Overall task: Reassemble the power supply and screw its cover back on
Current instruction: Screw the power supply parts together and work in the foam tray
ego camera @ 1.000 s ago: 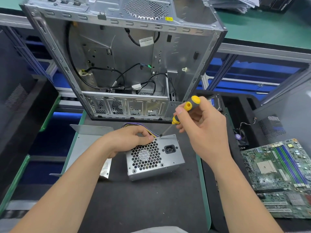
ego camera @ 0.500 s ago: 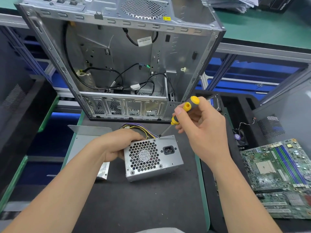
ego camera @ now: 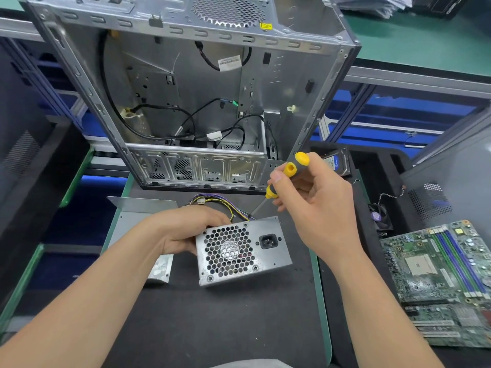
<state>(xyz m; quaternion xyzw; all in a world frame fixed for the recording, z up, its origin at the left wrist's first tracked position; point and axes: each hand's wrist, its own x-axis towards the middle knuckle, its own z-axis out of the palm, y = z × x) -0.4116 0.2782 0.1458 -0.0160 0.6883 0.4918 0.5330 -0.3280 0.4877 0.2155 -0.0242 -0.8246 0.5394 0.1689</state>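
Here's the power supply [ego camera: 243,252], a grey metal box sitting on the black work mat [ego camera: 212,328] in the middle of the bench, its honeycomb fan grille and mains socket facing the camera. The left hand [ego camera: 186,229] grips it at the upper left corner, fingers curled over the top edge. The right hand [ego camera: 316,203] holds a yellow-and-black screwdriver [ego camera: 288,171] in a fingertip pinch, thumb on the handle, shaft slanting down to the left. Its tip meets the top rear edge of the box, right where the wire bundle [ego camera: 218,201] of yellow, purple and black leads comes out; the screw itself is too small to make out. Just left of the box, a bent sheet-metal panel [ego camera: 138,216] lies flat, partly under the left wrist. Behind it all stands the open computer case [ego camera: 186,88], stripped inside, black cables hanging loose. Off to the right, a green motherboard [ego camera: 438,274] lies flat, with a small black fan [ego camera: 380,217] beside it and a hard drive [ego camera: 336,163] just behind the right hand.
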